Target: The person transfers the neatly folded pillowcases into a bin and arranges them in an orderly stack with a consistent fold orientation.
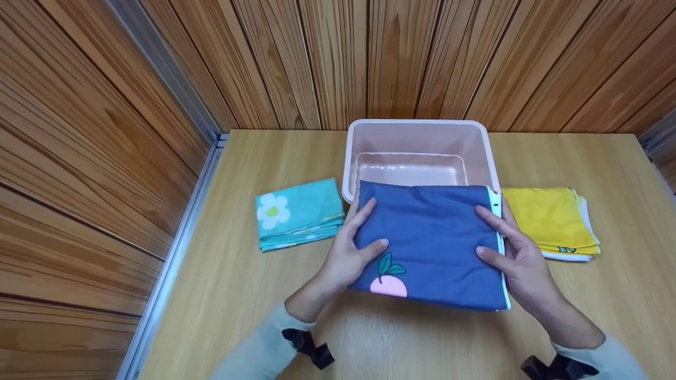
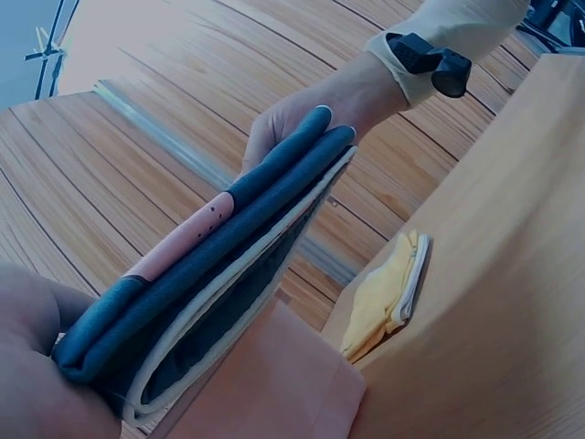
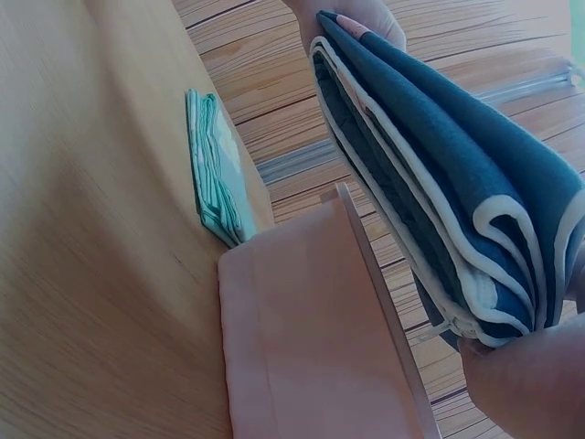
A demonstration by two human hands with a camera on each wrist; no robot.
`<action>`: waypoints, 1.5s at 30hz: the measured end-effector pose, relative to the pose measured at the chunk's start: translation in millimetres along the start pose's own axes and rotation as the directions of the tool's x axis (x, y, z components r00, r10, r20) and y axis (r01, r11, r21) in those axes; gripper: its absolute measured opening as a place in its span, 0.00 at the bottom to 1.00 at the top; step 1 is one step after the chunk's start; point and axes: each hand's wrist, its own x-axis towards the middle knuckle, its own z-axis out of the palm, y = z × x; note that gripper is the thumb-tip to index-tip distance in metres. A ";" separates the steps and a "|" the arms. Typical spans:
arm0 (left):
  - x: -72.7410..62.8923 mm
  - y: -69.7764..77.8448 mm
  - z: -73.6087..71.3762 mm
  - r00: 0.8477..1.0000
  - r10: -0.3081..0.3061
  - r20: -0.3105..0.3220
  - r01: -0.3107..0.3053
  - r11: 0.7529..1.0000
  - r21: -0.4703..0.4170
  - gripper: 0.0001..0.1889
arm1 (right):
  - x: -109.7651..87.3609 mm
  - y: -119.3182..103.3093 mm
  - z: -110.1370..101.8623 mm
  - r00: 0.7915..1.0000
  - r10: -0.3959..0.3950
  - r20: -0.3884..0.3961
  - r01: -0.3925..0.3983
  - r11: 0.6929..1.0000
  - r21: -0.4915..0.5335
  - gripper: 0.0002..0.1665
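A folded dark blue cloth [image 1: 428, 237] with a pink fruit print and white edging is held up by both hands, above the table and in front of the box. My left hand [image 1: 346, 253] grips its left edge, thumb on top and the other fingers partly hidden beneath. At the right edge, my right hand [image 1: 520, 258] pinches the layers the same way. In the right wrist view the stacked folds of the blue cloth [image 3: 439, 174] show between the two hands. Behind it stands a pale pink plastic box [image 1: 417, 140], its near wall hidden by the cloth.
On the wooden table [image 1: 222, 295], a folded turquoise cloth [image 1: 301, 211] with a white flower lies left of the box. A folded yellow cloth [image 1: 549, 219] lies to the right. Wood-panelled walls [image 1: 391, 58] rise behind and at the left.
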 end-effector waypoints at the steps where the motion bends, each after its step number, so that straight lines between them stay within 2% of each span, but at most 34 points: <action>1: 0.9 0.9 -0.1 1.000 0.001 -0.002 -0.001 1.000 -0.002 0.40 | 1.1 -1.0 -0.1 1.000 0.000 0.000 0.000 1.000 0.002 0.36; 13: 12.9 8.1 -1.5 0.999 -0.029 -0.033 0.029 0.999 0.016 0.38 | 14.2 -10.9 -3.9 1.000 -0.019 0.023 0.018 1.000 0.015 0.36; 20: 23.5 12.6 -1.2 0.995 -0.078 -0.055 0.080 0.996 0.031 0.38 | 20.9 -14.4 -7.1 1.000 -0.002 0.016 0.002 1.000 0.001 0.36; 34: 37.6 14.5 -2.3 0.995 -0.075 -0.066 0.079 0.995 0.064 0.38 | 34.8 -17.2 -12.7 0.998 0.054 0.010 -0.054 0.999 -0.005 0.36; 42: 45.5 15.6 -2.4 0.994 -0.059 -0.089 0.069 0.992 0.109 0.38 | 41.5 -15.6 -15.7 1.000 0.008 0.020 -0.009 1.000 0.012 0.36; 45: 48.5 16.2 -2.4 0.993 -0.071 -0.094 0.081 0.990 0.114 0.38 | 43.5 -16.1 -16.8 1.000 0.011 0.011 -0.012 1.000 0.017 0.35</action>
